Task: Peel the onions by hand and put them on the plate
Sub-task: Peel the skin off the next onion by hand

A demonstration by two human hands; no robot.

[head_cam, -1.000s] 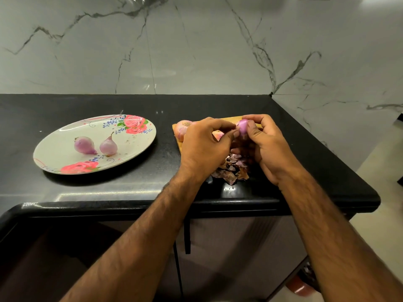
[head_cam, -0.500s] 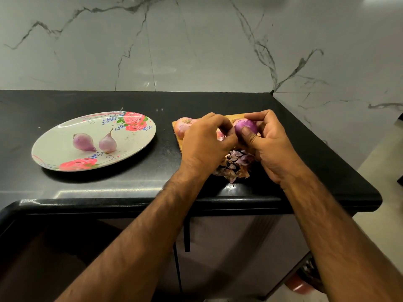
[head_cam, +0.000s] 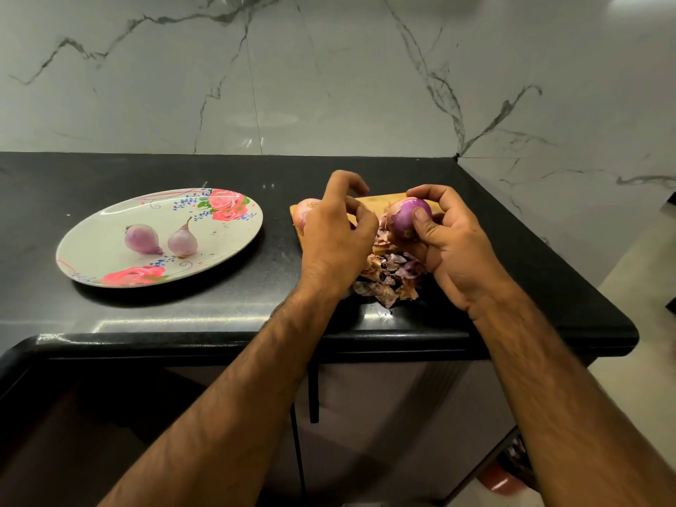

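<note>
My right hand (head_cam: 453, 243) grips a purple onion (head_cam: 404, 215), thumb pressed on its front, above a pile of dry skins (head_cam: 389, 276). My left hand (head_cam: 336, 232) hovers just left of it, fingers curled and apart, holding nothing I can see. An unpeeled onion (head_cam: 305, 212) lies on the wooden board (head_cam: 380, 201), partly hidden behind my left hand. Two peeled onions (head_cam: 142, 239) (head_cam: 182, 241) rest on the floral plate (head_cam: 109, 217) at the left.
The black counter (head_cam: 219, 301) ends in a rounded front edge close to the skin pile, and its right corner drops off to the floor. A marble wall rises behind. Cabinet doors sit below the counter.
My left hand has let go of the onion and pulled away to the left, fingers spreading. The right hand has turned the onion so more of its purple surface shows.
</note>
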